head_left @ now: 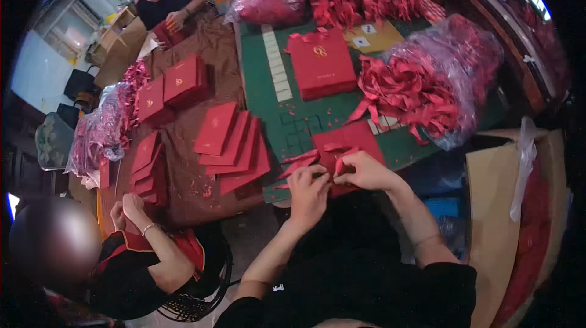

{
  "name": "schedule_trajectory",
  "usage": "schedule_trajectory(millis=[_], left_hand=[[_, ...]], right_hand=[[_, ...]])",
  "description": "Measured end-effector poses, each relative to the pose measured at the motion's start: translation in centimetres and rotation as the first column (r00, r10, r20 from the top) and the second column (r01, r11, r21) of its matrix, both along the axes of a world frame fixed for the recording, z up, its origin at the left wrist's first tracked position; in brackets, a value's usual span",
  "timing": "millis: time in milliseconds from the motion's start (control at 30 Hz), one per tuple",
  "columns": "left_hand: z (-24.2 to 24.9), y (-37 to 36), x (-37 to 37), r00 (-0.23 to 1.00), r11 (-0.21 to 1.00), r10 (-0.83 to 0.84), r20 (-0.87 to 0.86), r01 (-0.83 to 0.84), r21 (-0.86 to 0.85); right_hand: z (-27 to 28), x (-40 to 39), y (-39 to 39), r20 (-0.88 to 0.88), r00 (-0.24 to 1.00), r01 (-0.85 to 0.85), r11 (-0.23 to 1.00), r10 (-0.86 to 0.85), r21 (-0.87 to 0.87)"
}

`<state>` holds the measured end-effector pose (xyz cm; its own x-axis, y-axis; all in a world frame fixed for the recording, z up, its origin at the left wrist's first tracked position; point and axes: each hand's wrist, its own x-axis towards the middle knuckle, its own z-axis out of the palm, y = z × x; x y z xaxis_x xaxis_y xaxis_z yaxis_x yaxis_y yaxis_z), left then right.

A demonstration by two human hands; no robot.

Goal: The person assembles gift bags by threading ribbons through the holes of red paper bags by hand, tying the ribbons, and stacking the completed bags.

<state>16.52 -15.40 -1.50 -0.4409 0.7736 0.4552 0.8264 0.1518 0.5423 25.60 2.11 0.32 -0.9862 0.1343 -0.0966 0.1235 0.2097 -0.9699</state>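
Note:
A red paper gift bag lies flat at the near edge of the green-topped table, right in front of me. My left hand is pinched at a red ribbon over the bag's near left side. Close beside it, my right hand grips ribbon between thumb and fingers, and a loop of it shows by the thumb. The fingertips almost meet, and the exact spot where the ribbon joins the bag is hidden by my hands.
Stacked red bags with a gold emblem lie further back. Right of them, loose ribbons spill from a plastic sack. Fanned bags cover part of the brown table. Co-workers sit left and far left; a cardboard box stands right.

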Motion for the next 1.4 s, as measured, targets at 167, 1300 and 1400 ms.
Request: schedule_trajectory(millis=[167,1300,1400], left_hand=[[-0.3,0.1,-0.5,0.996,0.992,-0.07,-0.053,0.075,0.099],[7.2,-4.6,-1.1,0.968,0.989,0.029,-0.25,0.009,0.149],[7.3,-6.8,-2.5,0.87,0.987,0.095,-0.483,-0.019,0.16]], right_hand=[[0.8,-0.3,0.7,0.073,0.992,-0.093,0.992,0.099,-0.081],[5.0,1.9,-1.8,-0.454,0.782,0.27,0.425,0.426,0.864],[5.7,1.8,-1.3,-0.522,0.759,0.361,0.416,0.389,0.835]])
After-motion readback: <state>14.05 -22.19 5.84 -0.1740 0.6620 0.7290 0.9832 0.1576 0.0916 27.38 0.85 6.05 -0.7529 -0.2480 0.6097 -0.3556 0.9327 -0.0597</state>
